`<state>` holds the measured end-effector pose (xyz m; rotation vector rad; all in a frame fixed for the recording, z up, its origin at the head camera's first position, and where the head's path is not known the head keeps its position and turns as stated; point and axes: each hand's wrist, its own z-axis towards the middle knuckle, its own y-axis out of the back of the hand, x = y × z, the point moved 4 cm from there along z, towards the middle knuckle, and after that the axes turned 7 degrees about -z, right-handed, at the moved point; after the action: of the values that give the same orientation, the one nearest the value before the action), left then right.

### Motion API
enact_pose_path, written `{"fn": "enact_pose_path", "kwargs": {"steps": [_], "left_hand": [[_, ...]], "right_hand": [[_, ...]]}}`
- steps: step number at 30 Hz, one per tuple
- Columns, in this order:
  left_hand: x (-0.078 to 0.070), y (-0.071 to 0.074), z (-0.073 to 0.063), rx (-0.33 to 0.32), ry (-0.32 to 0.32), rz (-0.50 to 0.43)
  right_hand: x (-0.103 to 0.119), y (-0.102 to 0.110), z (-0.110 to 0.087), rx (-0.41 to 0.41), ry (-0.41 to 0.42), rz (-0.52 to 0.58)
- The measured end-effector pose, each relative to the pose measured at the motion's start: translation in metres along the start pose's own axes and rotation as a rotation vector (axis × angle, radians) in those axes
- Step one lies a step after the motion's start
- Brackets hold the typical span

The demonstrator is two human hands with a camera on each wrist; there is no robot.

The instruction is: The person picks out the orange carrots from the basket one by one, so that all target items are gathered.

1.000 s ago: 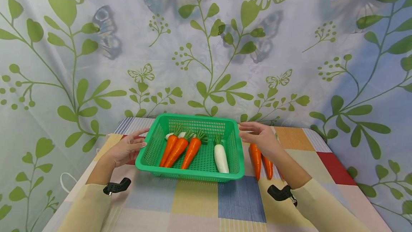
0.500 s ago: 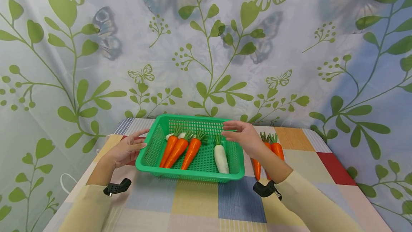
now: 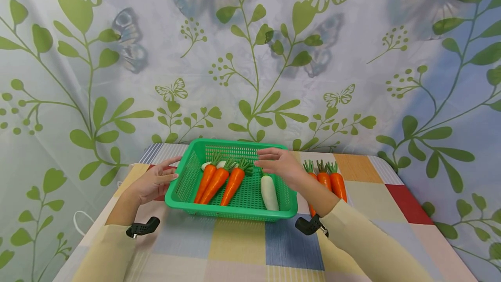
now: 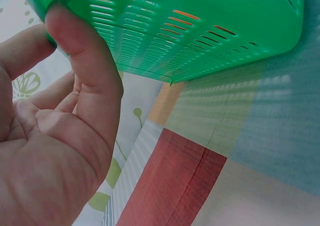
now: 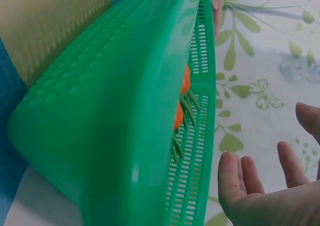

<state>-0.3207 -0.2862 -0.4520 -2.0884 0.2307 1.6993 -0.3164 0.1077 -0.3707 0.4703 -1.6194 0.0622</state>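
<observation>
A green plastic basket (image 3: 231, 215) holds three orange carrots (image 3: 234, 186), a white radish (image 3: 268, 193) at its right, and a white piece partly hidden behind the carrots. At the basket's left side, my left hand (image 3: 154, 182) pinches the rim (image 4: 37, 0) between thumb and fingers. My right hand (image 3: 283, 166) hovers over the basket's right half, above the radish's leafy top, with relaxed, spread fingers and nothing in them. In the right wrist view the right hand's fingers (image 5: 230, 178) show apart from the basket wall.
Right of the basket, several carrots (image 3: 337, 184) lie side by side on the checked tablecloth (image 3: 235, 247), partly covered by my right forearm. A leaf-patterned curtain (image 3: 250, 55) hangs right behind the table. A white cord (image 3: 78, 225) loops at the table's left edge.
My right hand has left the basket's right rim and moved left over the basket, uncovering the tops of the carrots on the table. The left hand and basket stay put.
</observation>
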Motion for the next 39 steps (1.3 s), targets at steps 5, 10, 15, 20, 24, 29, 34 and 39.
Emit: {"fn": "enact_pose_path", "kwargs": {"steps": [5,10,15,20,24,29,34,39], "left_hand": [[-0.001,-0.001,0.0,-0.004,-0.003,0.005],[-0.001,0.0,0.0,0.002,-0.009,0.007],[-0.001,0.001,0.0,0.009,-0.015,-0.002],[-0.001,0.001,0.0,0.001,-0.012,-0.015],[0.0,0.001,0.0,-0.003,-0.013,-0.014],[0.001,0.001,-0.001,0.009,-0.021,-0.013],[0.002,0.0,-0.001,0.002,-0.014,0.0],[0.002,0.0,-0.001,-0.001,-0.009,-0.007]], "right_hand": [[0.002,-0.009,0.007,0.011,-0.002,0.023],[0.004,-0.015,0.013,0.04,-0.024,0.002],[0.006,-0.018,0.021,0.086,-0.065,-0.063],[0.008,-0.02,0.03,0.144,-0.107,-0.117],[0.006,-0.022,0.035,0.203,-0.152,-0.165],[-0.002,-0.026,0.042,0.238,-0.215,-0.2],[-0.009,-0.028,0.05,0.246,-0.243,-0.199],[-0.013,-0.032,0.057,0.258,-0.256,-0.195]]}}
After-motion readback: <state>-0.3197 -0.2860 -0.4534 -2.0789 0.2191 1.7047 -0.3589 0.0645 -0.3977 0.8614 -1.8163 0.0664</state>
